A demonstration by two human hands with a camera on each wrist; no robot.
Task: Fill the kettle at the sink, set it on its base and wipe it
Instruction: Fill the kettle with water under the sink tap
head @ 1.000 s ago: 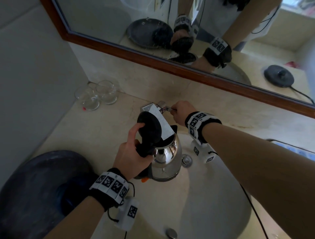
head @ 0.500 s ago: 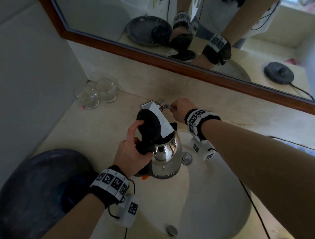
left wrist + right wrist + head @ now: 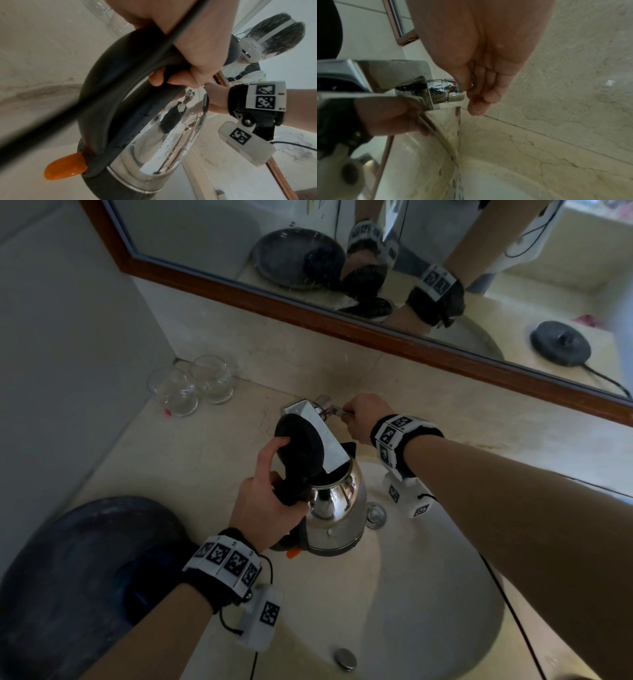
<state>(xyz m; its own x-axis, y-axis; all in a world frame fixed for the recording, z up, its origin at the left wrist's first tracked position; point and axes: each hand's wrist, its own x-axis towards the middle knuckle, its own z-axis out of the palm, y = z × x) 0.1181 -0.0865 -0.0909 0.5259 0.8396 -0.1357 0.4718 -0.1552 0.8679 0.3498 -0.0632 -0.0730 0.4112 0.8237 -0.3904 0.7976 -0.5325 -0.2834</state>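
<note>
The shiny silver metal kettle [image 3: 337, 508] with a black handle and black bottom ring is held up over the round cream sink bowl [image 3: 428, 604], right under the flat silver tap [image 3: 317, 433]. Its round black lid [image 3: 299, 445] stands open, tipped up beside the tap. A small orange switch [image 3: 64, 168] sticks out low by the handle. Water drops dot its shiny side. The round black kettle base [image 3: 560, 343] shows only in the mirror, lying flat on the counter with its cord.
</note>
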